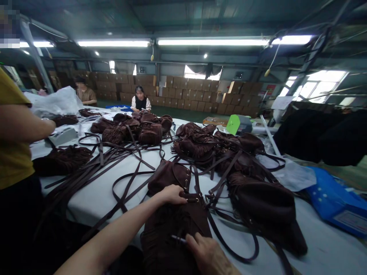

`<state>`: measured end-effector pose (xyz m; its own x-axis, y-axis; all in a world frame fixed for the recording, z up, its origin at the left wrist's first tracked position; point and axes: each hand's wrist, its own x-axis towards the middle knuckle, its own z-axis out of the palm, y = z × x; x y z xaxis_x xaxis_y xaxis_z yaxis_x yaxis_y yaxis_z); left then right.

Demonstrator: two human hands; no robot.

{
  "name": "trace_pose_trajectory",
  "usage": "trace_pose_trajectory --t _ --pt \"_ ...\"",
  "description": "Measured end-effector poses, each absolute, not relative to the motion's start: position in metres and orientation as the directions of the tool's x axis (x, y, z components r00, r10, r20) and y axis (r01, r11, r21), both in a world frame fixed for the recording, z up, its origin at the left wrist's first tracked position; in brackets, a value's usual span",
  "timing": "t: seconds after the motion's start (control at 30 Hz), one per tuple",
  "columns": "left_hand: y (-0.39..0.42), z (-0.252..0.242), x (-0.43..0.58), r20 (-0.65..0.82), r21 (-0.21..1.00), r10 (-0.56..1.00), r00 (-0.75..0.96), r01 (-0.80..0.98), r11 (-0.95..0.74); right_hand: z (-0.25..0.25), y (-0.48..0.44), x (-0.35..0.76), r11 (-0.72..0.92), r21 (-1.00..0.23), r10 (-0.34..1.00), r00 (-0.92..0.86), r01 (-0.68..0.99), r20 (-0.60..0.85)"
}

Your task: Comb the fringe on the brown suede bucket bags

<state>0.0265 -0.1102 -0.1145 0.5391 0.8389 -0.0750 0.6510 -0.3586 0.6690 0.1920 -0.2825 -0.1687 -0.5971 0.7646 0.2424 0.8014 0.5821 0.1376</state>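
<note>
A dark brown fringed bag [169, 229] lies in front of me, its flap [164, 177] folded away and a row of metal eyelets along its top edge. My left hand [172, 194] is closed on that edge, fingers curled over beside the eyelets. Lower down, my right hand [206, 250] grips a thin, pale, pen-like tool [179, 239] whose tip points left over the bag's front. Most of the tool is hidden in the fist, so its exact kind does not show. Long brown straps [220, 233] trail from the bag to the right.
More brown bags [197, 139] and straps cover the white table [94, 200]. At right lie another bag [263, 202] and a blue box [338, 202]. A person in a yellow top [14, 126] stands at left; two people sit beyond the table. Stacked cartons [183, 93] line the back.
</note>
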Motion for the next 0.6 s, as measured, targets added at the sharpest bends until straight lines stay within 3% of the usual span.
trace_pose_trajectory --t 0.07,0.13,0.23,0.3,0.43,0.5,0.6 --pt "-0.112 -0.109 0.023 -0.03 0.695 0.824 0.566 0.604 -0.39 -0.151 -0.299 0.205 0.687 0.153 0.667 -0.7 0.711 0.257" --pt "-0.112 -0.097 0.018 0.034 0.713 0.827 0.561 0.566 -0.413 -0.123 -0.312 0.219 0.723 0.084 0.628 -0.703 0.686 0.334" --pt "-0.113 -0.07 0.015 0.147 0.75 0.83 0.538 0.486 -0.448 -0.074 -0.309 0.226 0.512 -0.181 0.782 -0.369 0.84 0.502" --pt "-0.113 -0.052 0.017 0.205 0.803 0.832 0.516 0.398 -0.444 -0.046 -0.288 0.217 0.388 -0.301 0.836 -0.196 0.871 0.512" --pt "-0.111 -0.03 0.02 0.232 0.884 0.854 0.466 0.265 -0.385 -0.024 -0.237 0.188 0.309 -0.257 0.873 -0.165 0.916 0.459" --pt "-0.106 -0.03 0.014 0.231 0.916 0.88 0.414 0.212 -0.34 -0.031 -0.226 0.176 0.265 -0.193 0.902 -0.172 0.945 0.396" --pt "-0.096 -0.042 -0.002 0.214 0.95 0.935 0.283 0.162 -0.267 -0.062 -0.235 0.164 0.336 -0.142 0.924 -0.297 0.931 0.239"
